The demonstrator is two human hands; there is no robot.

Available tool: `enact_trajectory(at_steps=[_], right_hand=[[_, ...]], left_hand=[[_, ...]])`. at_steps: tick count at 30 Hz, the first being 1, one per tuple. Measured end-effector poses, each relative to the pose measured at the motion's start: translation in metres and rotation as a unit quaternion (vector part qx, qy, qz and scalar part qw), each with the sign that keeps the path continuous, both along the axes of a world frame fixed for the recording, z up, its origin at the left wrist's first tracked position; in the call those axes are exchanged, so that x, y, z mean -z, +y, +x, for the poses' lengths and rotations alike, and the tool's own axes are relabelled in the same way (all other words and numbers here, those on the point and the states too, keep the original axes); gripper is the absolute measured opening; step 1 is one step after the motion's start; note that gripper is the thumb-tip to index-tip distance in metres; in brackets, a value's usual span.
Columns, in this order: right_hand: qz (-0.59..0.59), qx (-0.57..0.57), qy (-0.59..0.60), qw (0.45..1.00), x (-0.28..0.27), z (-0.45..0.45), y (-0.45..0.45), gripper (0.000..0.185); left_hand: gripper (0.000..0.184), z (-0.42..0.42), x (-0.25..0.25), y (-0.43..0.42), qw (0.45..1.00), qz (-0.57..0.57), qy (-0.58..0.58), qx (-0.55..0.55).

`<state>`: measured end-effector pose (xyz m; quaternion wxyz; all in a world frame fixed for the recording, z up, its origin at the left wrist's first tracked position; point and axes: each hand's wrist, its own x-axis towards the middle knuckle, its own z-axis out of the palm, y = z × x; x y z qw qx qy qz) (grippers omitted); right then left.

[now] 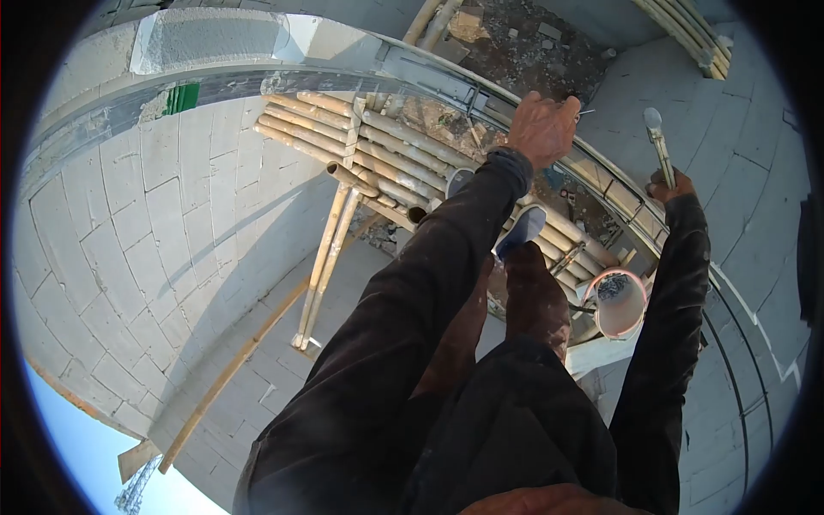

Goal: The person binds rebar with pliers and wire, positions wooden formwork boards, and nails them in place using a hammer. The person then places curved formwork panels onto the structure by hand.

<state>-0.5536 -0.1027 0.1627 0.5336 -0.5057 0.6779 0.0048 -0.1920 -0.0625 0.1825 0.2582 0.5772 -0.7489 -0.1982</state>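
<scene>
My left hand (545, 130) is closed above the long rail-like beam frame, its fingers pinched together. A thin, pale nail-like pin (587, 112) sticks out past the fingertips. Over on the right, my right hand (671, 184) is wrapped around the handle of a hammer (659, 142), its pale, rounded head pointing up and away from me. Beneath both hands runs the narrow beam frame (631, 209) with dark steel bars and ties along it. The hammer head is apart from the left hand.
My shoes (524, 227) stand on bamboo poles (395, 163) lashed into a platform. A pinkish bucket (625, 313) with small grey pieces hangs or stands beside my leg; which, I cannot tell. Grey block walls (112, 232) rise around, with rubble (536, 51) below and a slanting pole (232, 369) at left.
</scene>
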Motion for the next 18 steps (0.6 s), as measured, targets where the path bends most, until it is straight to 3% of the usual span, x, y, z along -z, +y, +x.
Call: enact_trajectory(at_steps=[1, 4, 6, 12, 13, 16, 18], right_hand=[[0.0, -0.06, 0.046, 0.997, 0.014, -0.009, -0.016, 0.021], [-0.036, -0.094, 0.039, 0.994, 0.01, 0.031, -0.065, 0.019], [0.048, -0.102, 0.071, 0.991, -0.014, 0.105, -0.09, 0.021], [0.148, -0.18, -0.035, 0.972, 0.147, 0.18, -0.132, 0.045], [0.163, -0.19, -0.08, 0.965, 0.156, 0.189, -0.131, 0.048], [0.193, -0.168, -0.045, 0.966, 0.163, 0.221, -0.123, 0.052], [0.228, -0.149, -0.087, 0.958, 0.174, 0.229, -0.118, 0.035]], left_hand=[[0.011, 0.0, 0.001, 0.0, 1.0, -0.003, -0.004, 0.002], [0.012, 0.001, -0.002, -0.001, 1.0, 0.023, 0.003, 0.011], [0.012, 0.004, -0.001, -0.001, 1.0, 0.007, 0.012, 0.017], [0.009, 0.004, 0.01, 0.002, 0.999, -0.035, 0.039, 0.011], [0.008, 0.004, 0.013, 0.003, 0.996, -0.068, 0.056, 0.003], [0.008, 0.007, 0.015, 0.005, 0.995, -0.069, 0.061, 0.023], [0.008, 0.008, 0.018, 0.005, 0.994, -0.075, 0.075, 0.031]])
